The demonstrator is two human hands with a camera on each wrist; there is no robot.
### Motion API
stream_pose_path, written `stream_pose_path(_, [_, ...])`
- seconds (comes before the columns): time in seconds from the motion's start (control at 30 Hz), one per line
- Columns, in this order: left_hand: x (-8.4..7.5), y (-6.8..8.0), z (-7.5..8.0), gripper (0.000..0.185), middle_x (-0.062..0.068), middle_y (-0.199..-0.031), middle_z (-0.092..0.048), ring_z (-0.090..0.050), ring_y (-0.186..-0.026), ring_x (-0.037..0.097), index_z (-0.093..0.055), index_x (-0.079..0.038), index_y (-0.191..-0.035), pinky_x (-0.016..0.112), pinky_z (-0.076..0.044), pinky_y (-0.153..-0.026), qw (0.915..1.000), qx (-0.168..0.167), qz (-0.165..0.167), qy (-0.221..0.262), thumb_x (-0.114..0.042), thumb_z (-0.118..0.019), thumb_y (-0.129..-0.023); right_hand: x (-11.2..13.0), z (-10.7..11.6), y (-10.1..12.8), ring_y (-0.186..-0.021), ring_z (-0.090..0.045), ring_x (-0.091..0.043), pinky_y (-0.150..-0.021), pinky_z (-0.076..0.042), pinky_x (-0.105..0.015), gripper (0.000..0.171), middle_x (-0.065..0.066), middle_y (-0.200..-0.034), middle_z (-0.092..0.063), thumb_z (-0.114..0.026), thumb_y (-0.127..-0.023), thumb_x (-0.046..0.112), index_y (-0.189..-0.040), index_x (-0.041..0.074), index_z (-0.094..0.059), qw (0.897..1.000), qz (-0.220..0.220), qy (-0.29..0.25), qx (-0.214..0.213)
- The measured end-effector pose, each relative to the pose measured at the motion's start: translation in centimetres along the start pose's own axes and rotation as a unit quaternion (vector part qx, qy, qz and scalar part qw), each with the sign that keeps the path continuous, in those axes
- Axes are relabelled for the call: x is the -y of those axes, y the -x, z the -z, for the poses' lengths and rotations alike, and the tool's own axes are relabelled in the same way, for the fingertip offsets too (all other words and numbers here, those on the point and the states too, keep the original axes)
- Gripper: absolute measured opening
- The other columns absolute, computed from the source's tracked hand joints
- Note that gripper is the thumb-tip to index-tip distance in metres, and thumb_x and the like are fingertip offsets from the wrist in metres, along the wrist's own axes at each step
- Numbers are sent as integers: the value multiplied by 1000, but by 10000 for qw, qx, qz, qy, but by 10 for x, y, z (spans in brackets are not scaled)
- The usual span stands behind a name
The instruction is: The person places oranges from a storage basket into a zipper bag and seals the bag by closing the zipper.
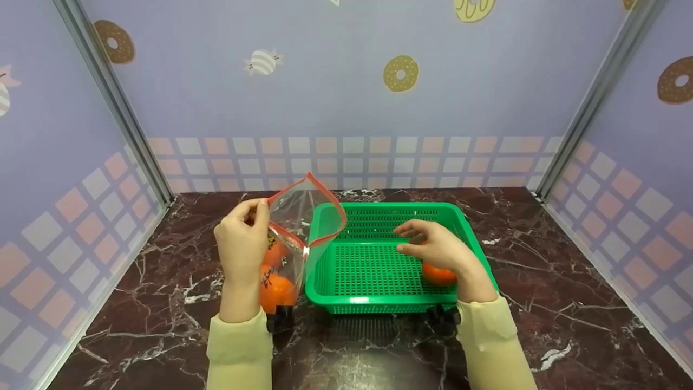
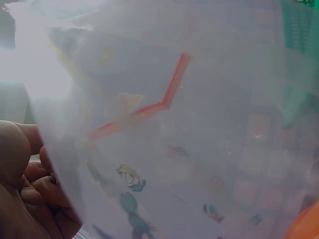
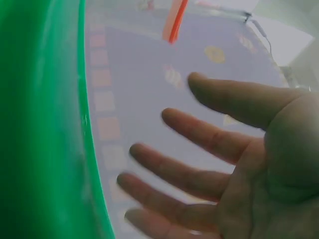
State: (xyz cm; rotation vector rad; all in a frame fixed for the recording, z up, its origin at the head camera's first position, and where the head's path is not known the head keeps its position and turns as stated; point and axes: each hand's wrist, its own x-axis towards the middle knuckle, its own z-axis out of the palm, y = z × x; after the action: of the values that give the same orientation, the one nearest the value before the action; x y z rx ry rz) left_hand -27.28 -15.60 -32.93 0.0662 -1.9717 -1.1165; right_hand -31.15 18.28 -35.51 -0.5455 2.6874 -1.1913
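Note:
My left hand (image 1: 243,233) pinches the red-edged rim of a clear zip bag (image 1: 303,211), whose mouth gapes wide. Orange round fruits (image 1: 277,292) with dark printing over them show through or behind the bag's lower part. In the left wrist view the clear film (image 2: 149,164) fills most of the picture, with the curled fingers (image 2: 47,191) at its left edge. Over the right part of a green basket (image 1: 379,300) hovers my right hand (image 1: 438,246), its fingers spread and holding nothing. Below it lies an orange fruit (image 1: 437,275), partly hidden by the hand.
The basket stands on a dark red marbled tabletop (image 1: 568,303), just right of the bag. Patterned lilac panels (image 1: 346,97) wall in the back and both sides, with metal posts (image 1: 590,103) at the corners.

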Motion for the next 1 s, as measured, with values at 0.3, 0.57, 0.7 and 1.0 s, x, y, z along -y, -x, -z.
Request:
stream_pose_path(0.3, [0,0,1,17,12,-68,-66,-43,-52,3,-80,-2,-93,16,-33,-54,10000,-43,-42,38,-13,-67,-98,-14,8,0,-134,-52,-46,-106,-47,-59,48,-24,-147,-53,-75,-95,23,-140,12,-61,9965,-673,472,164])
stream_pose_path(0.57, [0,-1,1,17,12,-68,-66,-44,-53,4,-80,-2,-93,17,-34,-54,9999,-25,-78,77,-14,-69,-98,-21,8,0,-136,-49,-49,-106,-45,-62,61,-29,-152,-47,-78,-92,23,-146,9,-54,9877,-1228,942,225])
stream_pose_path(0.7, [1,-1,1,17,11,-68,-65,-43,-52,3,-80,-2,-93,17,-34,-54,10000,-6,-51,76,-14,-68,-98,-29,8,-2,-134,-51,-49,-105,-45,-62,67,-30,-150,-49,-80,-89,20,-148,7,-53,9823,-1365,1258,247])
stream_pose_path(1.0, [0,-1,1,17,11,-70,-66,-45,-54,7,-80,-2,-93,18,-35,-56,10000,81,-49,-3,-14,-69,-98,-45,7,-6,-126,-57,-47,-103,-47,-61,67,-29,-142,-57,-82,-85,14,-146,5,-55,9790,-1294,1523,399])
